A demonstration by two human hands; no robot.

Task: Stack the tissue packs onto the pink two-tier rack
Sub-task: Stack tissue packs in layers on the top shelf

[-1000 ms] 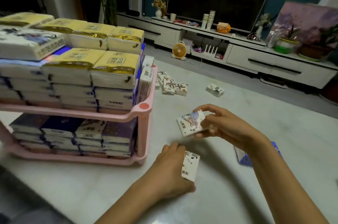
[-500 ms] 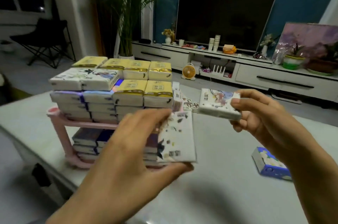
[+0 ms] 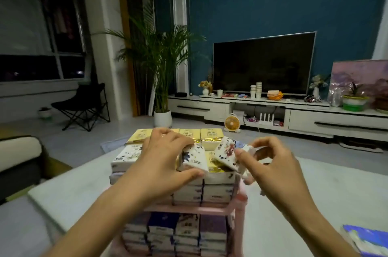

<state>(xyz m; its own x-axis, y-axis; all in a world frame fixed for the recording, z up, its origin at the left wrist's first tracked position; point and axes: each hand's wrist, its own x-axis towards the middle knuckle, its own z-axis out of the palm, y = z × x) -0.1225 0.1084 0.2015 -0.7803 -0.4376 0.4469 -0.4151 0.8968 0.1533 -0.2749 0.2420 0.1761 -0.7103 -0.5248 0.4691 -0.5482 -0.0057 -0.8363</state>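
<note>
White tissue pack (image 3: 194, 159) is gripped by left hand (image 3: 161, 164); second pack (image 3: 227, 151), at its 3 o'clock, is pinched by right hand (image 3: 270, 165). Both are held over top tier of pink rack (image 3: 184, 210).

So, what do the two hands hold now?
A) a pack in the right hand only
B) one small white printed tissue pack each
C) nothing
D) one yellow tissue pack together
B: the left hand grips a small white tissue pack with dark print, the right hand pinches a small white tissue pack with red print, both above the pink plastic two-tier rack.
</note>
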